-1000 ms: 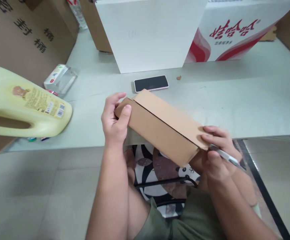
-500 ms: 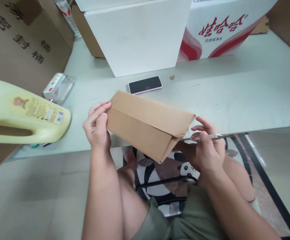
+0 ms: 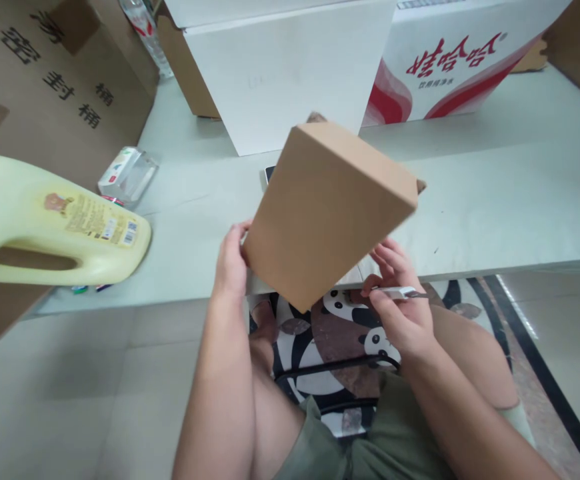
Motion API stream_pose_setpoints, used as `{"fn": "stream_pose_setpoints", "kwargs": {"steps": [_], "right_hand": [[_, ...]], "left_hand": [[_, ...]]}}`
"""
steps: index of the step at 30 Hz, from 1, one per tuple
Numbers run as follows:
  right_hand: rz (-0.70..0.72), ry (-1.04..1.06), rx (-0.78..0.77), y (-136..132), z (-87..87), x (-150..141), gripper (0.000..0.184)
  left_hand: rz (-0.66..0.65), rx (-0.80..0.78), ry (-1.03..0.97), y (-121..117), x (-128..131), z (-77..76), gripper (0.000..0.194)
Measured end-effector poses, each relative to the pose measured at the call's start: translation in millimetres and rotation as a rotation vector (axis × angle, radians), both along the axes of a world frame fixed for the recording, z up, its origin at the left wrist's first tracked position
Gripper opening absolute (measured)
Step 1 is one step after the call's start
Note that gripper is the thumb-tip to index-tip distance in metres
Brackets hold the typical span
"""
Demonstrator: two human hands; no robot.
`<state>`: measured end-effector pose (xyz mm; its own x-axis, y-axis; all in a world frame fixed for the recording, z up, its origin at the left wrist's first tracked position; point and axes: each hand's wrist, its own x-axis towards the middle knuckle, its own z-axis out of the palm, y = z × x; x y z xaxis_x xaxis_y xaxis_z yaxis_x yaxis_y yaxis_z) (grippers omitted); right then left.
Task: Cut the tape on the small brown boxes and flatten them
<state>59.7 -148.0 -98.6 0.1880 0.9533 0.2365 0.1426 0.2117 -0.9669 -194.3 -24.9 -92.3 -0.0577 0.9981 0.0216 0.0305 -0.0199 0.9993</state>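
Note:
A small brown cardboard box (image 3: 327,213) is held tilted above the front edge of the table, a broad plain face toward me. My left hand (image 3: 232,263) grips its lower left corner, with some fingertips hidden behind the cardboard. At the lower right side, my right hand (image 3: 400,300) has its upper fingers against or just beside the box; the exact contact is hidden. Between that hand's thumb and fingers is a slim white utility knife (image 3: 401,292), its dark end pointing right. Behind the box, a phone (image 3: 269,173) is mostly covered.
On the left lies a big yellow jug (image 3: 105,257), with a clear plastic container (image 3: 129,175) behind it. A large carton (image 3: 70,87) stands at the back left. A white box (image 3: 290,73) and a red-and-white water carton (image 3: 450,80) line the back of the table (image 3: 510,200).
The box has been turned and raised, so a broad face replaces the folded flap side and now hides most of the phone. My left hand moved right; the right hand kept the knife.

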Motion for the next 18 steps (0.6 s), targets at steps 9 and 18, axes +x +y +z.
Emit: {"fn": "stream_pose_setpoints", "kwargs": {"steps": [9, 18], "right_hand": [[-0.124, -0.033, 0.132, -1.2, 8.4, 1.9, 0.043], [-0.492, -0.22, 0.007, 3.5, 12.5, 16.8, 0.026]], "left_hand": [[-0.241, -0.261, 0.026, -8.7, 28.0, 11.3, 0.064], [-0.361, -0.306, 0.091, -10.4, 36.4, 11.5, 0.069]]}}
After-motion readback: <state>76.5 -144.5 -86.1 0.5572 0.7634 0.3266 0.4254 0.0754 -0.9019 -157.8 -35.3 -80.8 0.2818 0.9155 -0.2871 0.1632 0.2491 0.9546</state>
